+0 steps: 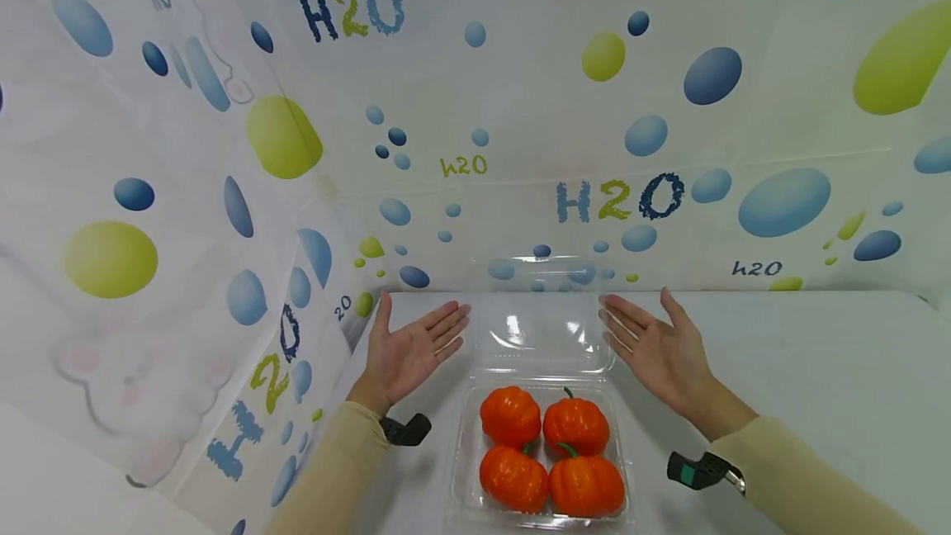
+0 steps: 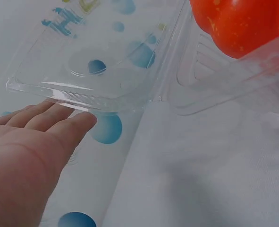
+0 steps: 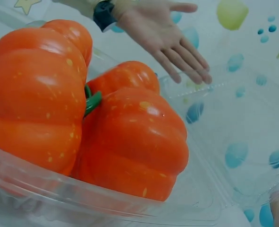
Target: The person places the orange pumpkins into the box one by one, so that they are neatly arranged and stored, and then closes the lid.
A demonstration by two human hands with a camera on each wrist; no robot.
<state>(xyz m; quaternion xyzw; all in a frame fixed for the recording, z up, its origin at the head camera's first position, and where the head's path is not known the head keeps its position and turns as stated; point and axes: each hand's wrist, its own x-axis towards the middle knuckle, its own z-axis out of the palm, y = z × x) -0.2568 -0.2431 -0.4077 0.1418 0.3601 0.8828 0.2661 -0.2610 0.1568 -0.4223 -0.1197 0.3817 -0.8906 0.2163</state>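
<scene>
Several orange bell peppers with green stems sit in the base of a clear plastic clamshell box. Its clear lid stands open, tilted up behind the base. My left hand is beside the lid's left edge, palm up and fingers straight. On the other side, my right hand mirrors it, fingers extended toward the lid's right edge. Both hands hold nothing. In the left wrist view the fingers come close to the lid rim; whether they touch it I cannot tell. Peppers fill much of the right wrist view.
A white table lies under the box. Behind and to the left hangs a white sheet printed with blue and green dots and H2O lettering. Dark camera mounts are strapped to both wrists.
</scene>
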